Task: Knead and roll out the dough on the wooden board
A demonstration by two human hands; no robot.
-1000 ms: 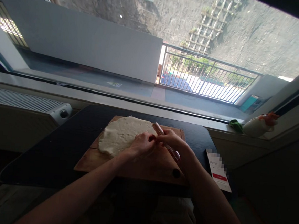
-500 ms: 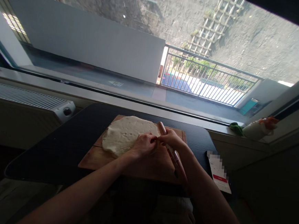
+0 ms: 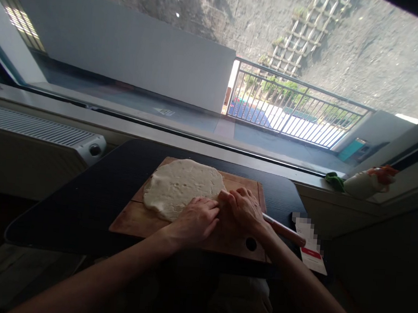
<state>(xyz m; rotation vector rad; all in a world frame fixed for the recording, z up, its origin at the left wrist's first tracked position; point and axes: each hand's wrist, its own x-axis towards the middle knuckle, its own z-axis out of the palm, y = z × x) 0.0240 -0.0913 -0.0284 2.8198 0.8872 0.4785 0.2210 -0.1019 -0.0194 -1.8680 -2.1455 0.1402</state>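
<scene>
A broad, flattened sheet of dough (image 3: 181, 185) with a few small dents covers much of the wooden cutting board (image 3: 135, 220). My left hand (image 3: 196, 219) lies over the dough's near right edge, its fingers stretched out and close together, gripping nothing. To the right of the dough, my right hand (image 3: 244, 208) is closed over a rolling pin (image 3: 285, 231). One end of the pin peeks out by the fingertips beside the dough, and the other slants past the wrist toward the lower right. The middle of the pin is hidden under that hand.
The board rests on a dark table (image 3: 71, 203). A phone (image 3: 312, 251) lies at the table's right edge, close to the pin's end. On the window sill stand a white pot (image 3: 362, 184) and a green cloth-like item (image 3: 334, 181). A radiator (image 3: 40, 133) is at left.
The rolling pin has swung from a steep slant to a flatter one, its near end moving right toward the phone. My hands have moved apart, the left one slightly nearer me.
</scene>
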